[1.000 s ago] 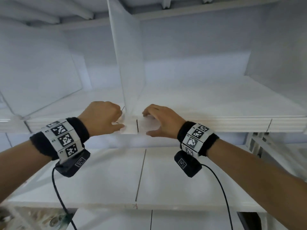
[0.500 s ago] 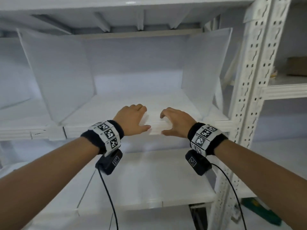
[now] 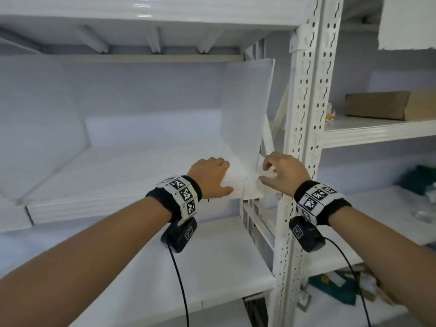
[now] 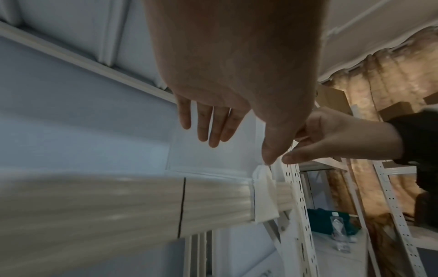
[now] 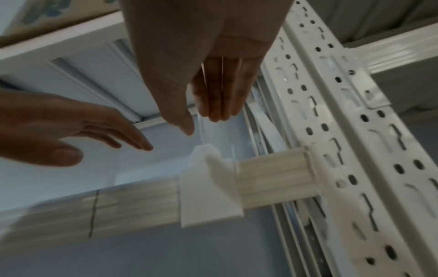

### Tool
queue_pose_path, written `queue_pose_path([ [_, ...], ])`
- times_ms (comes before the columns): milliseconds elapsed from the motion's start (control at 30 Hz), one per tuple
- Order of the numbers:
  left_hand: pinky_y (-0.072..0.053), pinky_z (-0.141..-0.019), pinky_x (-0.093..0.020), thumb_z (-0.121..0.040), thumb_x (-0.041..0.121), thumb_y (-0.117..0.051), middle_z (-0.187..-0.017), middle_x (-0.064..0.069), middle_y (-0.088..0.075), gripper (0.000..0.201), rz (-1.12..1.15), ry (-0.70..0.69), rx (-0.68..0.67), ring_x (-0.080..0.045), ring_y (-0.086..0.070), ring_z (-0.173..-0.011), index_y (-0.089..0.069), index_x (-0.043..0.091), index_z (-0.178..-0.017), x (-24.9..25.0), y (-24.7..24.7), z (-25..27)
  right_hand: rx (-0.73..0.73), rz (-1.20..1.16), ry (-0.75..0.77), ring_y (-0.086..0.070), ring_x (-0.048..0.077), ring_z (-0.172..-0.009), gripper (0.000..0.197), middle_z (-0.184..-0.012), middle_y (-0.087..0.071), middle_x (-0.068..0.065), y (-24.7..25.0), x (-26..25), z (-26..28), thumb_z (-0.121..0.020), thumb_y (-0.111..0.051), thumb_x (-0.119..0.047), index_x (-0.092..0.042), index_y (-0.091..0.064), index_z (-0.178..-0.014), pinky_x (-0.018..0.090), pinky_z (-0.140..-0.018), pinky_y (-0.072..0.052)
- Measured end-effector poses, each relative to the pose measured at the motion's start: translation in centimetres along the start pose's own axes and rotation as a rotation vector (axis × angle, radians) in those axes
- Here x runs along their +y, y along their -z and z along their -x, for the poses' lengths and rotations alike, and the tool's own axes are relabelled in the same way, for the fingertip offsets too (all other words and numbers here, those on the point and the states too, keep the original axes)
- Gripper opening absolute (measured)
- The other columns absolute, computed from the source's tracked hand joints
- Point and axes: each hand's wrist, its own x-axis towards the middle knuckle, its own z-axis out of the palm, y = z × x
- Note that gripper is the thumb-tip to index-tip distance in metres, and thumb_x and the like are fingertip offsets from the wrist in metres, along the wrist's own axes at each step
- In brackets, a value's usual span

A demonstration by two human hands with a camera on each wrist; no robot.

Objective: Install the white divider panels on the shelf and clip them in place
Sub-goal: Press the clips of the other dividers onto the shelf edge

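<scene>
White divider (image 3: 245,109) (clipped) on shelf (image 3: 118,175).

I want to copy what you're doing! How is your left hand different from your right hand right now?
The left hand lies on the shelf left of the divider panel, fingers straight and a little spread; the right hand is on the panel's other side, beside the upright post, fingers pressed together and bent. The left thumb points at the white clip; the right thumb hangs above it. Both hold nothing.
</scene>
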Motion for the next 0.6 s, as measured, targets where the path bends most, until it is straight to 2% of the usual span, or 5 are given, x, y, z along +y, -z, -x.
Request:
queue_pose_path([
  [100,-0.042,-0.098,-0.041,-0.085,0.053,-0.050,-0.131,-0.007,-0.049,0.062,0.034,-0.018,-0.064,-0.026,-0.049,-0.117,-0.044,0.009,-0.129,0.5,-1.4,-0.2,-0.158,0.034,-0.051,-0.058,0.022,-0.110,0.056,-0.124,-0.058,0.001,-0.6,0.5,0.0,-0.075,-0.074,-0.038,-0.015,-0.057,-0.122,0.035,-0.090,-0.049],
  [200,-0.043,-0.097,-0.041,-0.085,0.051,-0.050,-0.132,-0.007,-0.049,0.059,0.065,-0.013,-0.059,-0.026,-0.050,-0.117,-0.047,0.010,-0.128,0.9,-3.0,-0.6,-0.256,0.049,-0.031,-0.058,0.024,-0.112,0.069,-0.128,-0.059,0.003,-2.4,0.1,0.1,-0.069,-0.078,-0.040,-0.014,-0.054,-0.128,0.038,-0.095,-0.048],
  [300,-0.042,-0.101,-0.041,-0.085,0.047,-0.051,-0.139,-0.009,-0.046,0.060,0.103,-0.048,-0.053,-0.027,-0.048,-0.123,-0.045,0.009,-0.132,2.2,-4.7,-0.9,-0.186,-0.008,-0.032,-0.064,0.021,-0.099,0.066,-0.116,-0.067,0.001,-3.6,0.7,0.5,-0.061,-0.081,-0.041,-0.018,-0.061,-0.120,0.037,-0.088,-0.052],
  [433,-0.029,-0.114,-0.041,-0.088,0.043,-0.049,-0.157,-0.006,-0.021,0.073,0.153,-0.062,-0.017,-0.027,-0.029,-0.140,-0.023,0.011,-0.147,3.2,-6.4,-1.9,-0.103,-0.132,0.035,-0.064,0.019,-0.108,0.073,-0.125,-0.066,0.000,-4.2,2.2,1.0,-0.060,-0.087,-0.032,-0.016,-0.062,-0.126,0.027,-0.095,-0.047],
  [600,-0.027,-0.108,-0.043,-0.083,0.048,-0.054,-0.155,0.001,-0.027,0.073,0.114,-0.008,0.089,-0.027,-0.033,-0.135,-0.027,0.019,-0.145,4.3,-7.8,-2.3,-0.030,-0.094,0.165,-0.064,0.015,-0.110,0.075,-0.129,-0.064,-0.005,-5.9,4.5,1.2,-0.061,-0.083,-0.039,-0.018,-0.059,-0.129,0.028,-0.095,-0.051],
])
